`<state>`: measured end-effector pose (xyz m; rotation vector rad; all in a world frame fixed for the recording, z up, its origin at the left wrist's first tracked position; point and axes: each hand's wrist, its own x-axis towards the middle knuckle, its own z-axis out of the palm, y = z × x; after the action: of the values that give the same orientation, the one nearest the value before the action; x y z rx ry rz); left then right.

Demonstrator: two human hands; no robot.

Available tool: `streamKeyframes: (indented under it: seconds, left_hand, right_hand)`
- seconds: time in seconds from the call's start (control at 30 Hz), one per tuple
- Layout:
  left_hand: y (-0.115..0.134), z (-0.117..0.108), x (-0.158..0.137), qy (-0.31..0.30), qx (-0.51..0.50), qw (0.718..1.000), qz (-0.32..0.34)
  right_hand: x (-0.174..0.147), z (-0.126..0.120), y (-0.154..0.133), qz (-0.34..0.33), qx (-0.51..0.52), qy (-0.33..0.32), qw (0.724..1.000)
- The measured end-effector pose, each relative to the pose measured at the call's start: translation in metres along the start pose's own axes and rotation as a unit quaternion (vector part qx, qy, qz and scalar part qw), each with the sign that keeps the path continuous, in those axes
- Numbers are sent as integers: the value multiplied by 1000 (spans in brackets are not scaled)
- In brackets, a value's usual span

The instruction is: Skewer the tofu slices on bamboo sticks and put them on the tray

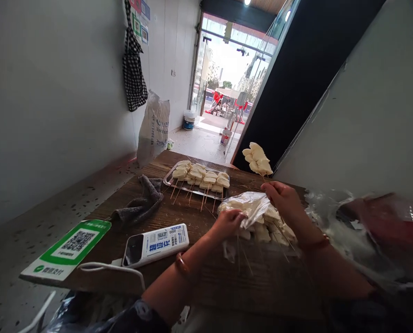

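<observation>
My right hand (283, 200) is closed on the stick of a skewer (257, 159) threaded with pale, folded, doughy-looking pieces, raised above the table. My left hand (230, 223) pinches the edge of a clear plastic bag (253, 203). Under and beside that plastic lies a heap of similar skewers (262, 232), their sticks pointing toward me. Farther back, a metal tray (167, 179) bears several more skewers (209, 178), with sticks hanging over its near rim.
On the wooden table (199, 273) lie a grey cloth (140, 206), a white power bank (165, 243) with a cable, and a green QR-code card (71, 245). Crumpled clear plastic (355, 240) fills the right side. A white sack (153, 125) stands beyond the table by the wall.
</observation>
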<state>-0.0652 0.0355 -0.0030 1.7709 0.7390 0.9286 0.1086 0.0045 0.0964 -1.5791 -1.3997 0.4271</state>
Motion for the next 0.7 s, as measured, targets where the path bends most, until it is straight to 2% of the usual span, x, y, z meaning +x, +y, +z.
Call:
streamKeyframes:
  seconds: [0.13, 0.27, 0.33, 0.43, 0.5, 0.57, 0.7]
  left_hand:
    - [6, -10, 2, 40, -139, 989, -29]
    - [14, -22, 3, 116, -182, 976, -35]
    - [24, -28, 3, 163, -128, 978, -9]
    - [52, -31, 5, 228, 74, 966, 92]
    - [75, -22, 9, 206, 203, 943, 164]
    - [96, -6, 19, 138, 304, 919, 208]
    - [118, 42, 53, -13, 499, 844, 196]
  right_hand:
    - [-64, -63, 1, 14, -80, 30, 996]
    - [-122, -111, 14, 28, -151, 32, 988]
    - [-144, -128, 22, 45, -149, 8, 988]
    - [-170, -140, 36, 54, -120, -41, 990]
    - [-181, -139, 45, 46, -97, -67, 992]
    - [-186, -132, 53, 38, -73, -84, 993]
    - [-183, -113, 72, 40, -22, -89, 995]
